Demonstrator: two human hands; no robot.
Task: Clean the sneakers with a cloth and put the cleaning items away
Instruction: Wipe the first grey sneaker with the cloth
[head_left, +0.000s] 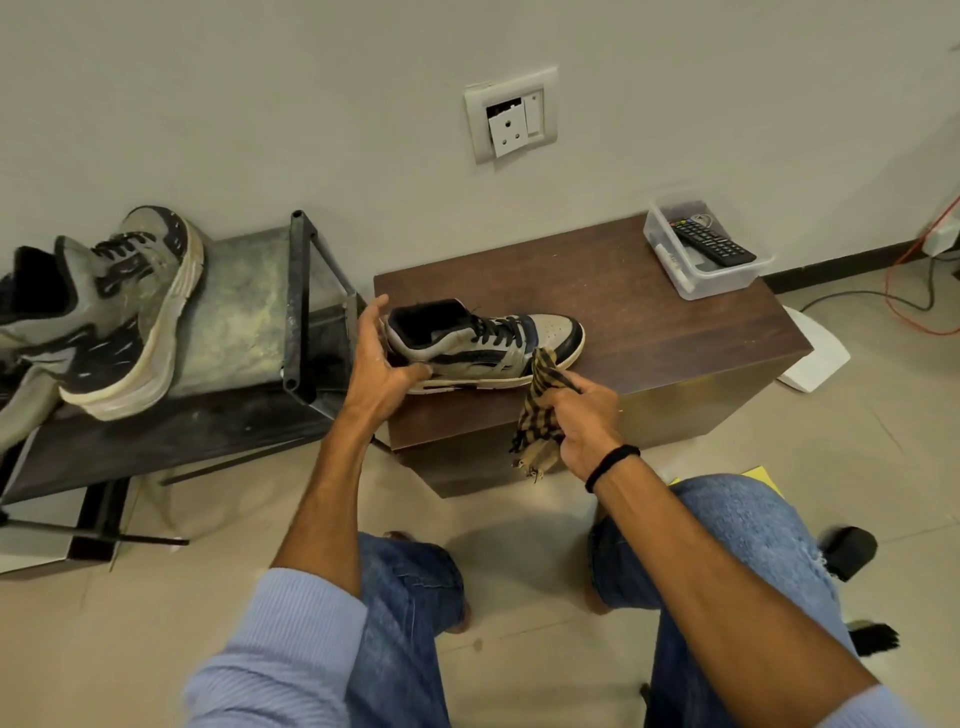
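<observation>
The left hand held the heel of the sneaker, thumb on its side. The right hand squeezed the checked cloth tight, its top touching the sneaker.

Soft, even indoor light fills the room, fairly bright, with no hard beams. The wooden box has a pale sheen on its front face, and soft shadows lie on the floor tiles below it. The wide lens bows the shoe rack at the left edge. The sneaker looks sharp, while the near sleeve is slightly soft.
</observation>
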